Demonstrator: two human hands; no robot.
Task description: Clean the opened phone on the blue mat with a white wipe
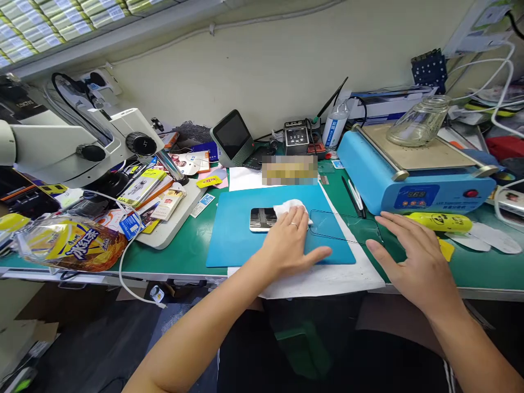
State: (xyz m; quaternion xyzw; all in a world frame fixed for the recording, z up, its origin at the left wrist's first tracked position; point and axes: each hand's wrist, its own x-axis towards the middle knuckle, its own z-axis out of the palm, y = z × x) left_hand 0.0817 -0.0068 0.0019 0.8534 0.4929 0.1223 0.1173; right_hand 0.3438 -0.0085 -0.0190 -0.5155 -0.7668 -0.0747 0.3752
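Note:
A phone [262, 220], dark with pale streaks across its face, lies on the blue mat [233, 248]. My left hand [289, 243] presses a white tissue [282, 209] on its right part, fingers together and thumb stretched out. The covered end of the phone is hidden. To the right, my right hand [413, 262] has thumb and forefinger at the two long edges of a clear, dark-rimmed glass panel [339, 226]. The panel reaches over the mat's right side; whether it rests there or is held just above I cannot tell.
On the right stands a blue heated separator machine [393, 180] with a glass jar [421, 123] on top. A yellow tube [444, 221] and dark tweezers [352, 194] lie nearby. At left are a microscope [82, 153] and a drink bottle [73, 243]. White paper [327, 281] lies under the mat.

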